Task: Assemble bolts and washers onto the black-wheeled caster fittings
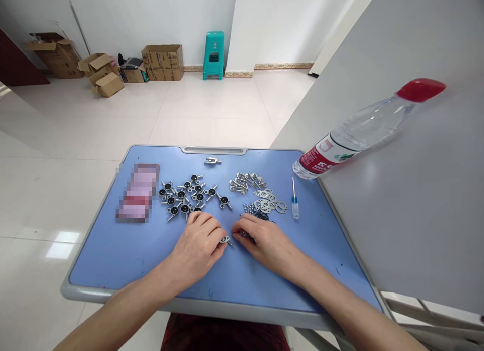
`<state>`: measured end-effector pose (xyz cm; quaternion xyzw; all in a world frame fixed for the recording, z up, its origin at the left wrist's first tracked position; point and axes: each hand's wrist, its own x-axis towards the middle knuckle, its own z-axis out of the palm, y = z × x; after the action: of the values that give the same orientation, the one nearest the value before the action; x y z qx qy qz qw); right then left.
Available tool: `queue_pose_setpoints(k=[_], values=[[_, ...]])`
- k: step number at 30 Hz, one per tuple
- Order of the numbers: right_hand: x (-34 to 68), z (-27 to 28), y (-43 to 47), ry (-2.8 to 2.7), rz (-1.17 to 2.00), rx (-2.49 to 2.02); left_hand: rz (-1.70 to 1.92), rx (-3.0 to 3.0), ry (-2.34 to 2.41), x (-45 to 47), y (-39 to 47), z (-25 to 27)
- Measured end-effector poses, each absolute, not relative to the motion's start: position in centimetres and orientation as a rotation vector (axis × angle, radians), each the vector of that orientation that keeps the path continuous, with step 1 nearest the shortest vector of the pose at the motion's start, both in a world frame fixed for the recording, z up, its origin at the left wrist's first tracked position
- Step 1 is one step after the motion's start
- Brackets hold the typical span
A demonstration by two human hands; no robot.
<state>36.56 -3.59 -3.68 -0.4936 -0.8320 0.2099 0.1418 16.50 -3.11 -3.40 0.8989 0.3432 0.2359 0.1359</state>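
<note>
My left hand (pixel 200 240) is closed on a small metal fitting (pixel 226 239), whose flat eared plate and short stem show past the thumb. Just right of it, my right hand (pixel 262 240) has its fingers pinched together; a tiny dark thing shows by the fingertips, too small to name. Beyond the left hand lie several metal fittings with round black centres (pixel 181 194). Small screws (pixel 249 208) and black rings (pixel 261 216) are partly hidden behind the right hand. Flat metal plates (pixel 266 203) and metal lever pieces (pixel 247 181) lie farther back.
A blue table (pixel 151 260) carries everything. To the right are a screwdriver (pixel 295 207) and a water bottle (pixel 348 134) beside a grey panel (pixel 427 199). One metal piece (pixel 212 161) lies at the back, a pixelated pink oblong (pixel 138 193) at left. Cartons (pixel 162 62) and a stool (pixel 214 56) stand by the wall.
</note>
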Motion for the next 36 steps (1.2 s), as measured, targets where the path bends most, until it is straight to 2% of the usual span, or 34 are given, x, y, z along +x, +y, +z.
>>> queue_pose_setpoints(k=[5,12,24,31,33,36], values=[[36.6,-3.4,-3.9,-2.394,0.566,-1.35,0.669,2.6,1.003,16.5,-3.2,-3.5],[36.3,-4.0,-4.6,-2.561,0.248,-1.102,0.674,2.616,1.015,16.5,-3.1,-3.4],[36.1,-3.7,-4.8,-2.526,0.279,-1.089,0.605,2.617,1.032,16.6,-3.2,-3.3],[36.0,-3.6,-5.3,-2.631,0.06,-0.969,0.648,2.599,1.018,16.5,-3.2,-3.4],[36.1,-3.1,-5.3,-2.607,0.114,-0.996,0.648,2.604,1.012,16.5,-3.2,-3.4],[36.7,-1.6,-5.1,-2.407,0.43,-1.097,0.638,2.616,1.015,16.5,-3.2,-3.3]])
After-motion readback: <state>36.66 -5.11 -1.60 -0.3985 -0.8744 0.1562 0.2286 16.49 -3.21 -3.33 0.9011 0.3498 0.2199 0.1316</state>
